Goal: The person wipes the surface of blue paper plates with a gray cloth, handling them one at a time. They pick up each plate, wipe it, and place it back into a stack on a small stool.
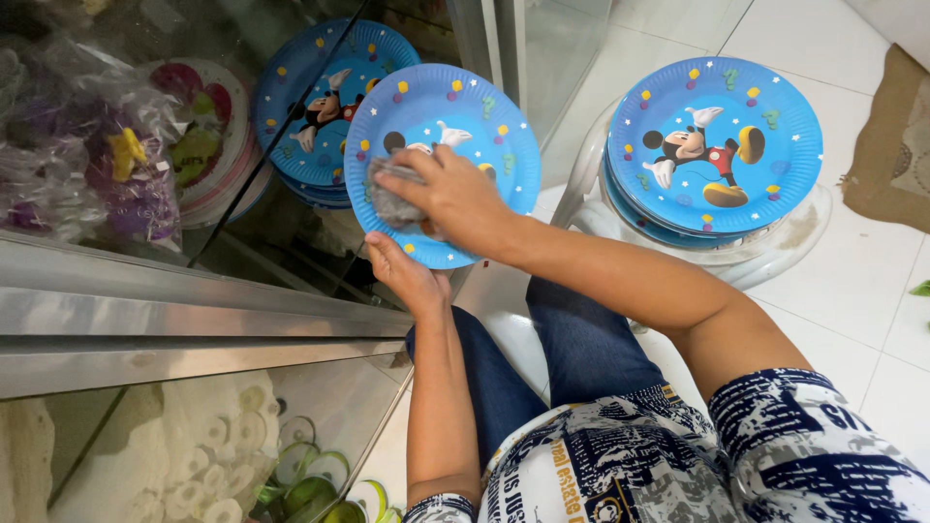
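We held the blue paper plate [455, 126] up at centre; our left hand [407, 276] gripped its near rim from below; our right hand [455, 199] pinched a grey cloth [392, 199] flat against its face; a plate stack [715, 145] rested on the white stool [785, 247] to the right; the glass cabinet [194, 320] stood left.

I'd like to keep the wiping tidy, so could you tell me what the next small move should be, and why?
Probably draw the grey cloth rightward across the held blue plate. The right hand presses the cloth on the plate's left part, while the left hand props its lower rim, so the right side appears not yet covered.
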